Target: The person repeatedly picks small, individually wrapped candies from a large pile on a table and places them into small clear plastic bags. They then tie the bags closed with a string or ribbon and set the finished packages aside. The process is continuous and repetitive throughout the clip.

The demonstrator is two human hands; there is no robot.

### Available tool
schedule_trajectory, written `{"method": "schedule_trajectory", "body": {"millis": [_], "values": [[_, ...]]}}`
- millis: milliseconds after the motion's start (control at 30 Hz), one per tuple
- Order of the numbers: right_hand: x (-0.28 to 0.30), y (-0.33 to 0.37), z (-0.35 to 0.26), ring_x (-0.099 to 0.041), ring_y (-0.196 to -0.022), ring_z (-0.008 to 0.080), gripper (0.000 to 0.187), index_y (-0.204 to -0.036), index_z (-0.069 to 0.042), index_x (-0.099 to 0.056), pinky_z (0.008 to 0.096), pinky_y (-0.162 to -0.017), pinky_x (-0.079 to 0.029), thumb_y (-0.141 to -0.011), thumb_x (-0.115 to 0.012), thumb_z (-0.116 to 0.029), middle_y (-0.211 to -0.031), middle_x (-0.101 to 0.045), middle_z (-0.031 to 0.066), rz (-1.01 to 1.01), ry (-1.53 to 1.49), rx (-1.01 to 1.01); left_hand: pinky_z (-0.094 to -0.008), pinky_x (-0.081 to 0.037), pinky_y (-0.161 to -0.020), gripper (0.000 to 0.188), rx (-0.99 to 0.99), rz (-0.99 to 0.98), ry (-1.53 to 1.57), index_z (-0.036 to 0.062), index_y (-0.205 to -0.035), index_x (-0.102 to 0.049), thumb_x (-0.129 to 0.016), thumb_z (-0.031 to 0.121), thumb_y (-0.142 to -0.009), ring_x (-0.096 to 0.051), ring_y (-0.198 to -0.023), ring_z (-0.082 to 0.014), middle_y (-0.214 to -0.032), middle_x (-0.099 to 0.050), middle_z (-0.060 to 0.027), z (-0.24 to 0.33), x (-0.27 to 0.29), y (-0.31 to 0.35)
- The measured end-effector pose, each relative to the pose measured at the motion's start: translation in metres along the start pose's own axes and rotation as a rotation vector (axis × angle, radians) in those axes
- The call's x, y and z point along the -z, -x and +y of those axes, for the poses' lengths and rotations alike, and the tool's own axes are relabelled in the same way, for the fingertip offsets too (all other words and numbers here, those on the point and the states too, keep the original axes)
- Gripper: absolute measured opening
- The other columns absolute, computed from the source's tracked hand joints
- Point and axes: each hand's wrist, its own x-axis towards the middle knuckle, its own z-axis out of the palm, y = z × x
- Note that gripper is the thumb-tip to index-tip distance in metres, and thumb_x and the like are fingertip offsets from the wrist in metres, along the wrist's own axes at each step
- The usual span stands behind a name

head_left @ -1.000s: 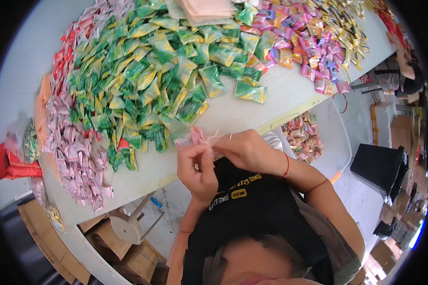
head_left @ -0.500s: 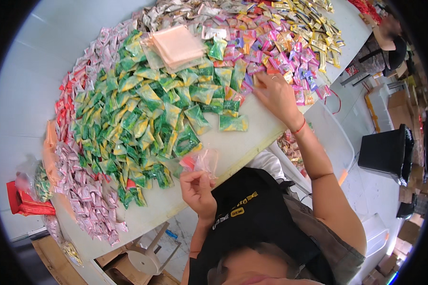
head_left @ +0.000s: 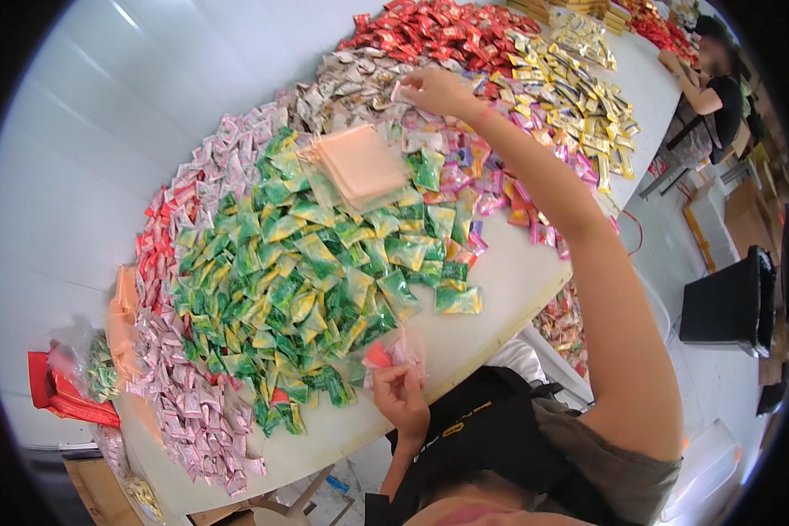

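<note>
My left hand (head_left: pixel 401 401), low near the table's front edge, pinches a small sheer mesh bag (head_left: pixel 416 344). Red and pale pink packets show through its fabric. My right hand (head_left: pixel 442 95) reaches far across the table, above the brown-grey wrapped packets (head_left: pixel 329 92). Its fingers are closed together, with a pale sliver at their tips that is too small to name. Between the hands spreads a big heap of green and yellow packets (head_left: pixel 280 272). A stack of peach mesh bags (head_left: pixel 359 164) lies on top of that heap.
Pink-white packets (head_left: pixel 197 421) line the table's left side; red ones (head_left: pixel 438 35) and yellow ones (head_left: pixel 579 96) lie farther back. Purple-pink packets (head_left: pixel 491 171) lie under my right forearm. A black bin (head_left: pixel 723 302) stands right of the table (head_left: pixel 517 263). Another person (head_left: pixel 710 96) sits at the far right.
My right hand has moved from the purple-pink packets, farther away and left, to the brown-grey ones. The left hand still holds the mesh bag. The whole view has shifted, showing more of the table's far end.
</note>
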Motion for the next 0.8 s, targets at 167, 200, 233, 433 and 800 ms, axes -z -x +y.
{"method": "schedule_trajectory", "body": {"millis": [167,200,233,433,800], "values": [[-0.058,-0.062,0.060,-0.063,-0.090,0.0342,0.043,-0.097,-0.001,-0.066,0.0401,-0.081,-0.051,-0.065,-0.067,-0.030,-0.098,-0.065,0.0193,-0.074,0.491,-0.127,-0.0208,-0.043,-0.058,0.005,-0.011,0.001,-0.032,0.0009,-0.090,-0.050,-0.054,0.000,-0.086,-0.051,-0.061,-0.0096,-0.077,-0.053,-0.0058,-0.001,0.001,-0.001],[-0.063,-0.066,0.056,-0.064,-0.088,0.0325,0.037,-0.091,-0.004,-0.068,0.0393,-0.080,-0.051,-0.064,-0.067,-0.030,-0.093,-0.066,0.0180,0.061,0.458,-0.122,-0.0216,-0.044,-0.057,0.006,-0.037,-0.006,-0.048,0.0009,-0.089,-0.050,-0.054,-0.002,-0.085,-0.052,-0.060,-0.0098,-0.077,-0.053,-0.0063,-0.003,0.003,-0.001],[-0.058,-0.077,0.056,-0.064,-0.087,0.0318,0.034,-0.088,-0.005,-0.069,0.0392,-0.079,-0.051,-0.064,-0.067,-0.029,-0.090,-0.066,0.0177,0.068,0.319,-0.164,-0.0214,-0.045,-0.056,0.007,-0.022,0.010,-0.034,0.0008,-0.088,-0.050,-0.056,-0.001,-0.085,-0.053,-0.060,-0.0099,-0.078,-0.053,-0.0063,-0.002,0.003,-0.003],[-0.021,-0.121,0.079,-0.066,-0.078,0.0277,0.024,-0.083,-0.009,-0.070,0.0366,-0.074,-0.052,-0.065,-0.066,-0.025,-0.082,-0.068,0.0132,0.212,0.012,-0.221,-0.0212,-0.046,-0.057,0.009,-0.010,0.037,0.068,-0.0004,-0.086,-0.052,-0.059,-0.004,-0.082,-0.055,-0.061,-0.0109,-0.080,-0.052,-0.0075,-0.010,0.005,0.000],[-0.023,-0.122,0.075,-0.063,-0.081,0.0314,0.025,-0.081,-0.006,-0.062,0.0425,-0.071,-0.050,-0.071,-0.063,-0.029,-0.087,-0.064,0.0156,0.331,0.272,-0.136,-0.0214,-0.046,-0.057,0.009,0.027,0.054,0.039,-0.0002,-0.087,-0.052,-0.058,-0.003,-0.082,-0.055,-0.062,-0.0106,-0.081,-0.056,-0.0098,-0.010,0.004,0.002]]}}
